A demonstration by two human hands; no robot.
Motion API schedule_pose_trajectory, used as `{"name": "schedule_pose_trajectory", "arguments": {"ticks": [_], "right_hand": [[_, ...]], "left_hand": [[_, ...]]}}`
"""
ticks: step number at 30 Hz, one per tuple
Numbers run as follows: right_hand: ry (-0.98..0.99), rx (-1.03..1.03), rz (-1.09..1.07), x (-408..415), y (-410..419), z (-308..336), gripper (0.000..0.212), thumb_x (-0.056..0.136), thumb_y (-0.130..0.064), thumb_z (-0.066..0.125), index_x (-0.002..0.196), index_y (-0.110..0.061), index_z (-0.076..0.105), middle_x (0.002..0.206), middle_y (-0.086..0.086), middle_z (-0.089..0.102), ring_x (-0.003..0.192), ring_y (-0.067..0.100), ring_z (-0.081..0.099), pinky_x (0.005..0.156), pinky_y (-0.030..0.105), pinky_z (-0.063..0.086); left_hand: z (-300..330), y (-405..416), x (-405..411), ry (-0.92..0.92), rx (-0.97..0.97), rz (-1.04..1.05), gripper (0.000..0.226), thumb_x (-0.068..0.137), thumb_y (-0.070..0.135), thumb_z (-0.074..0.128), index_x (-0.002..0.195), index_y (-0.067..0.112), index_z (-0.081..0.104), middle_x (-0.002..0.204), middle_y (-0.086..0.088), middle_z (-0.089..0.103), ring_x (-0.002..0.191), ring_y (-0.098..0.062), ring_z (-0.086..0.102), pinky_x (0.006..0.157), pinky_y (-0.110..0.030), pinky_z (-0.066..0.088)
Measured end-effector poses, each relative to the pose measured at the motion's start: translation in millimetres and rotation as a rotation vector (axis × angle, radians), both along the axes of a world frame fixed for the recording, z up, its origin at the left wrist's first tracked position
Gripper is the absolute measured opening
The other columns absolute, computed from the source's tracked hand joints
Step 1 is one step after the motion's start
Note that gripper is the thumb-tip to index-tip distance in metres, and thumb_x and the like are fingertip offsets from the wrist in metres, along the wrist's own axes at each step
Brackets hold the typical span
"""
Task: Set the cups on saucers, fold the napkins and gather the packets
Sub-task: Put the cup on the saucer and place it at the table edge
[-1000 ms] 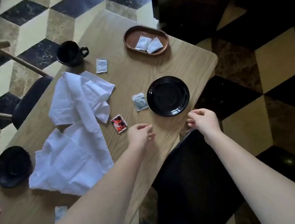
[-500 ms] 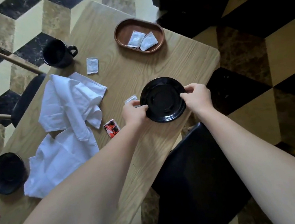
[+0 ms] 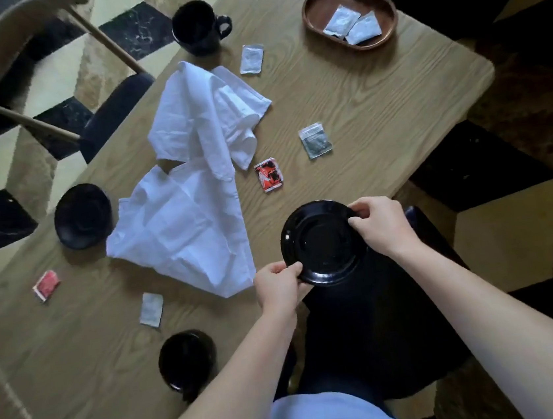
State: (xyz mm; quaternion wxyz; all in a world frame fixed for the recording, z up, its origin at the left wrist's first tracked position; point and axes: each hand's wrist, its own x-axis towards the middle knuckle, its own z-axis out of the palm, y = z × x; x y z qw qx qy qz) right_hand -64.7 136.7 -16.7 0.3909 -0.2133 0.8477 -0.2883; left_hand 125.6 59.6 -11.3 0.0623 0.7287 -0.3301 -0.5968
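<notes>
Wooden table (image 3: pixel 376 101) over checkered floor | saucer (image 3: pixel 323 242) gripped at near edge by left hand (image 3: pixel 278 286) and right hand (image 3: pixel 381 223) | cups unseated, napkins (image 3: pixel 193 184) unfolded | two packets lie in tray (image 3: pixel 349 15), others remain scattered.

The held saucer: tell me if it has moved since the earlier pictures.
Yes. The saucer has come toward the person, away from the wooden tray, now at the near table edge.
</notes>
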Motion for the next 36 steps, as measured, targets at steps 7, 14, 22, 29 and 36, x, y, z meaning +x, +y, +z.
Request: {"name": "schedule_pose_trajectory", "arguments": {"ticks": [7,14,22,29,36], "right_hand": [[-0.033,0.018,0.146,52,-31,-1,0.022,0.087,-0.01,0.064,0.104,-0.015,0.078,0.101,0.001,0.077,0.097,0.018,0.069,0.088,0.033,0.057],[-0.034,0.114,0.212,80,-48,-5,0.019,0.089,-0.008,0.064,0.098,-0.019,0.076,0.094,0.001,0.075,0.074,0.009,0.069,0.043,0.011,0.047],[-0.053,0.162,0.209,81,-59,1,0.016,0.087,-0.008,0.063,0.095,-0.019,0.072,0.091,0.001,0.073,0.065,0.01,0.069,0.041,0.013,0.047],[-0.029,0.186,0.266,88,-68,-6,0.021,0.087,-0.01,0.064,0.104,-0.017,0.074,0.092,-0.005,0.069,0.095,0.015,0.064,0.077,0.022,0.042],[0.211,0.063,0.293,100,-94,9,0.023,0.084,-0.015,0.06,0.104,-0.011,0.069,0.098,0.003,0.066,0.094,0.024,0.062,0.076,0.027,0.041]], "left_hand": [[-1,2,61,0.029,0.034,0.214,0.006,0.084,-0.004,0.07,0.089,-0.001,0.069,0.084,-0.02,0.077,0.071,-0.035,0.077,0.07,-0.048,0.063],[-4,-1,87,-0.083,0.026,0.18,0.01,0.085,-0.004,0.067,0.09,0.004,0.063,0.09,-0.02,0.073,0.065,-0.033,0.076,0.063,-0.045,0.064],[-10,-17,91,-0.054,-0.01,0.018,0.032,0.082,-0.004,0.062,0.091,0.026,0.064,0.095,-0.003,0.071,0.09,-0.025,0.071,0.081,-0.047,0.061],[-4,-25,97,-0.053,-0.062,-0.02,0.078,0.087,-0.003,0.058,0.145,0.044,0.038,0.077,-0.006,0.052,0.072,-0.023,0.064,0.073,-0.047,0.063],[22,-42,118,-0.231,-0.067,-0.229,0.039,0.085,0.019,0.059,0.12,0.032,0.049,0.098,-0.007,0.07,0.068,-0.021,0.073,0.059,-0.036,0.063]]}}
